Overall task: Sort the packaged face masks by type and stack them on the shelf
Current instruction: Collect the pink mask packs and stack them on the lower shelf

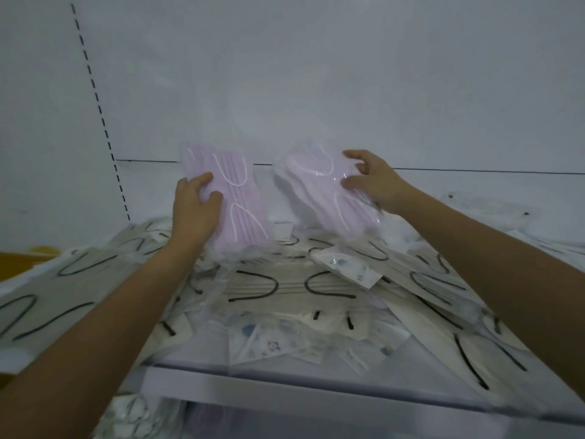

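Two pink mask packs held up over a messy pile on the shelf.

The left hand (196, 210) grips a clear pack of pink masks (235, 201) with white ear loops, upright, by its left edge. The right hand (370, 182) pinches a second pink pack (316, 185), tilted and blurred, at its right side. Both are above the beige packs (285, 286) with black loops lying on the shelf (285, 397).
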`<state>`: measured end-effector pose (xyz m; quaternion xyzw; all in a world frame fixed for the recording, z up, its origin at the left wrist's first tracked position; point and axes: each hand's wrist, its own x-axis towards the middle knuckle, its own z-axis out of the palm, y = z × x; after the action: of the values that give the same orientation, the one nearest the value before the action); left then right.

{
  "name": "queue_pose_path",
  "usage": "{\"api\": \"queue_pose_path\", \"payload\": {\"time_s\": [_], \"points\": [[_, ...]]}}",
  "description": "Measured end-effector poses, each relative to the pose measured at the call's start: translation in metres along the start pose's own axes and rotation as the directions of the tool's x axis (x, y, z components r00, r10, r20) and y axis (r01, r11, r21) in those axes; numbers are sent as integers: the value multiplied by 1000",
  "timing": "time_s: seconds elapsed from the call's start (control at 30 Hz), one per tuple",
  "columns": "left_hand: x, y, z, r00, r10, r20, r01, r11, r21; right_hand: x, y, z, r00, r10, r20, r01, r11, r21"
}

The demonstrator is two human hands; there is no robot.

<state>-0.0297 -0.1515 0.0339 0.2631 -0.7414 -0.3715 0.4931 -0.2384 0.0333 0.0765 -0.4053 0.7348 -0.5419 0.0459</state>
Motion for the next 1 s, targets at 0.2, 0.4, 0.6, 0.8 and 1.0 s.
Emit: {"api": "queue_pose_path", "payload": {"time_s": [0.2, 0.4, 0.6, 0.8, 1.0], "points": [[-14, 36, 6, 994, -57, 89, 86, 923, -374, -21, -37, 62, 998, 59, -21, -46, 915, 402], [-23, 25, -19, 988, 96, 117, -56, 950, -306, -50, -51, 111, 994, -12, -108, 41, 964, 263], [-30, 19, -59, 953, 224, 203, -133, 914, -384, -76, -63, 122, 992, -123, -26, 126, 957, 262], [-81, 21, -72, 924, 164, 344, 9, 893, -450, -145, -72, 148, 922, -335, -195, 355, 932, 78], [-165, 6, -130, 907, 166, 387, 4, 915, -404, -228, -67, 171, 923, -366, -122, 375, 925, 63]]}}
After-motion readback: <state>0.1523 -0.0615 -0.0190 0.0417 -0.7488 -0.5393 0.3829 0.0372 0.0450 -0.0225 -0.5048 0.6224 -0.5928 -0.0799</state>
